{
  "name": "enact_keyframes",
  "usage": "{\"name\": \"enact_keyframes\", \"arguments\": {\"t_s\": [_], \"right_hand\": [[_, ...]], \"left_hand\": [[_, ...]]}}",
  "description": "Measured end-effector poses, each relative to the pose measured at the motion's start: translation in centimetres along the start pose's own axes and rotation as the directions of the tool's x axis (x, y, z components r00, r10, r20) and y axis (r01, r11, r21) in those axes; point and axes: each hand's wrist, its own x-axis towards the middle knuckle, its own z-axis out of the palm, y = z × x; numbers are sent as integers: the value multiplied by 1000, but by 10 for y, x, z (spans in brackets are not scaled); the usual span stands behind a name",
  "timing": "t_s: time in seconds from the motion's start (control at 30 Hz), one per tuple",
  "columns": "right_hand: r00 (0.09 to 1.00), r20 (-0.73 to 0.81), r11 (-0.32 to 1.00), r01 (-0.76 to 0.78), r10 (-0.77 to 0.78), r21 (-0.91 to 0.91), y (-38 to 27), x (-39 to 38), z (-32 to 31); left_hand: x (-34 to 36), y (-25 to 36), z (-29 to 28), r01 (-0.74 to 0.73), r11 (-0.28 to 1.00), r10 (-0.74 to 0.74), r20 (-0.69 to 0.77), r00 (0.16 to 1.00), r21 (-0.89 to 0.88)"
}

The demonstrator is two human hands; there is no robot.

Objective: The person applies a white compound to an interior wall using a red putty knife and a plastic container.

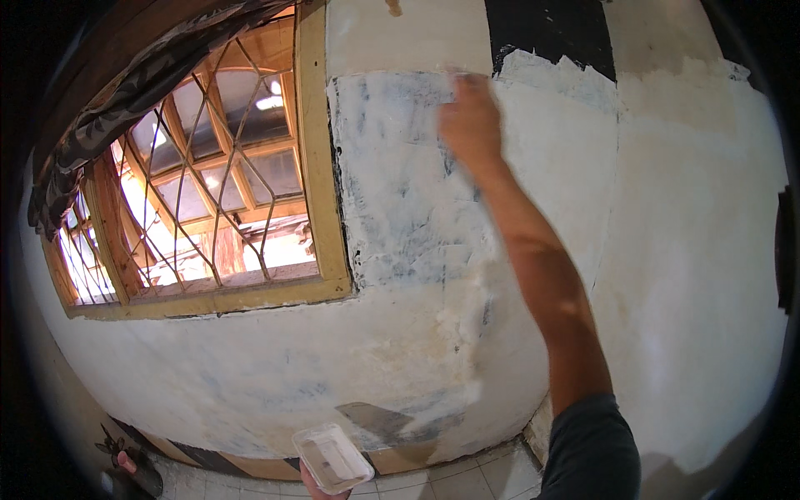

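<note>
Fingers (474,87) of the R hand (472,123) look curled in close at the top edge of a patchy white-and-bluish wall strip (392,167), R of the window (221,167); can't tell if they pinch anything, too small/blurred. R arm (546,267) reaches up from the lower R, dk sleeve (592,446) at its base. L hand (309,482) is at bottom ctr, holding a shallow white rect. tray (353,485), tilted, w/ whitish residue inside. Most L fingers are hidden behind the tray, so can't tell if spread or together. Tray is near the lower wall, well below the R hand. Window has a yellowish frame + diamond grille, dk patterned curtain (108,117) along its top L. Blk panel (550,37) is up top, just R of the R hand. Tiled floor (471,483) shows at bottom.
</note>
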Motion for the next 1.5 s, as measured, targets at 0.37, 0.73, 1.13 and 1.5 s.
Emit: {"name": "enact_keyframes", "arguments": {"t_s": [0.37,0.73,1.13,1.5], "right_hand": [[997,50,995,-59,63,-80,12,2,22],[760,107,767,639,-641,53,-79,-3,45],[669,274,707,705,-691,61,12,-40,-27],[442,482,565,813,-757,141,-42,-58,-3]], "left_hand": [[14,21,12,258,279,-590,47,806,-925],[9,21,5,209,358,-534,-16,845,-910],[11,16,10,254,280,-566,55,822,-926],[4,9,9,222,260,-545,47,837,-940]]}}
